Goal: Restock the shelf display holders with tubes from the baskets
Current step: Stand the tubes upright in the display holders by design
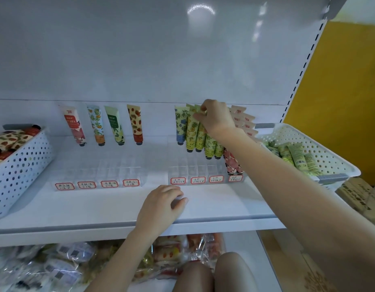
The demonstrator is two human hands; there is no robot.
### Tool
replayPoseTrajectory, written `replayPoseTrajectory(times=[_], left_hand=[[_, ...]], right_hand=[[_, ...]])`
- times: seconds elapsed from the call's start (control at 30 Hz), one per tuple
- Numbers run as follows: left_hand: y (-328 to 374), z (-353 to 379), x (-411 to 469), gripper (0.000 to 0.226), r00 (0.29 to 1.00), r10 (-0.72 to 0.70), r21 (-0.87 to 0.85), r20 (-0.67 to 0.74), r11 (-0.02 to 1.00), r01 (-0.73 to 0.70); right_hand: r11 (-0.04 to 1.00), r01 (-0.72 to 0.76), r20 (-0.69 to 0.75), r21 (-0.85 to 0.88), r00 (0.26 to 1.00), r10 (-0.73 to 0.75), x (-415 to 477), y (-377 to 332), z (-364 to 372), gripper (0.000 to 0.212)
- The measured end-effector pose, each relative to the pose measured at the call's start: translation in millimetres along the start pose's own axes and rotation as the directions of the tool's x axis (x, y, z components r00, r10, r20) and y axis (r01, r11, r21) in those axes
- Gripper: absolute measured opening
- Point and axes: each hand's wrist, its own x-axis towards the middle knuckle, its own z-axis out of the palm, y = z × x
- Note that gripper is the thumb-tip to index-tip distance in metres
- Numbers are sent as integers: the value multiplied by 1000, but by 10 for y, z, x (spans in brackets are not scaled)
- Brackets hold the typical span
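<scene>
Head view is showing a white shelf (224,205) against a white back panel (140,60), with a yellow wall (340,91) rising at the right. A left basket (18,171) is sitting at the shelf's left end holding red-patterned tubes (11,140), and a right basket (330,152) with green tubes (298,159) is overhanging the right end. Between them two clear holders are standing: the left holder (110,171) is carrying four tubes at its back row, while the right holder (195,167) is filling with blue, green and pink ones. The right hand (217,119) is pinching the top of a green tube (200,134) standing there, fingers (203,108) closing on its crimped end. The left hand (161,205) is resting on the bare front strip near the shelf edge, loosely curled and holding nothing. Wrapped packets (66,264) are lying below.
</scene>
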Motion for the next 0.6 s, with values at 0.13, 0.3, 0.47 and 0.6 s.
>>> replayPoseTrajectory(times=[0.13,0.3,0.47,0.6], left_hand=[[24,-27,-19,57,1000,-24,4,12,1000,23],[128,-30,-50,50,998,-40,-25,-48,999,39],[636,44,62,24,986,58,-115,-156,990,-77],[1206,-13,286,22,969,153,-229,-196,953,-197]], right_hand=[[997,52,-93,50,995,-47,-177,64,-122,23],[998,34,-181,59,983,-23,-411,283,-297,20],[994,-41,-164,98,985,56,-638,579,-693,18],[988,-144,-172,62,973,153,-804,919,-1111,21]])
